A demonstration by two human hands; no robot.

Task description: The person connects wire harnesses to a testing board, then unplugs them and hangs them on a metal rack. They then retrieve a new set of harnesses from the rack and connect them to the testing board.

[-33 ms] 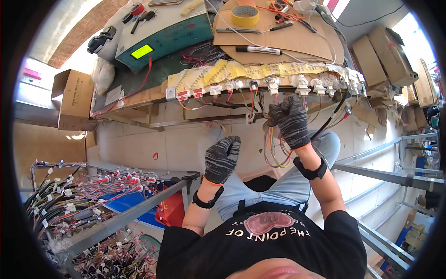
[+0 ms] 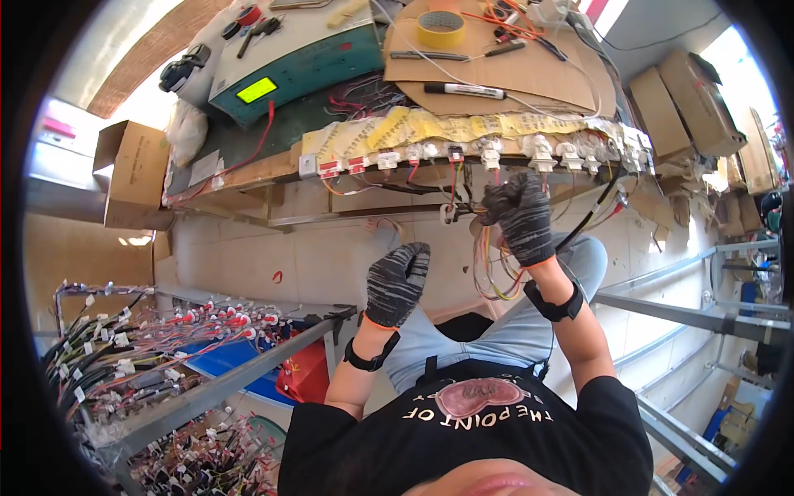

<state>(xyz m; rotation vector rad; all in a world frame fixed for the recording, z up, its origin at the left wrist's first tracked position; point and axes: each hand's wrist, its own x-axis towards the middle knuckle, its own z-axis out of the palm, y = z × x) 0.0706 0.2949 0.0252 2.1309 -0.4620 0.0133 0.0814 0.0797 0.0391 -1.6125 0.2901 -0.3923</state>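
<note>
My right hand (image 2: 521,219), in a dark grey striped glove, is closed on a wire harness (image 2: 490,277) just below the front edge of the bench. Coloured wires hang in a loop under the fingers. To the left of that hand, a white connector (image 2: 447,213) dangles at the bench edge. My left hand (image 2: 399,285), gloved alike, is held apart over my lap with its fingers curled in; whatever is inside them, if anything, is hidden. Along the bench edge runs a row of connectors, among them a white one (image 2: 490,155) right above my right hand.
A teal tester (image 2: 289,78) with a lit display stands at the back left. Cardboard (image 2: 529,78) bears yellow tape (image 2: 441,30) and a marker (image 2: 465,90). Bundled wires (image 2: 207,331) fill a rack at lower left. A metal rail (image 2: 695,304) runs at right.
The bench sits very slightly farther right and lower in the view. My right hand keeps its hold on the wire harness, and my left hand stays almost where it was.
</note>
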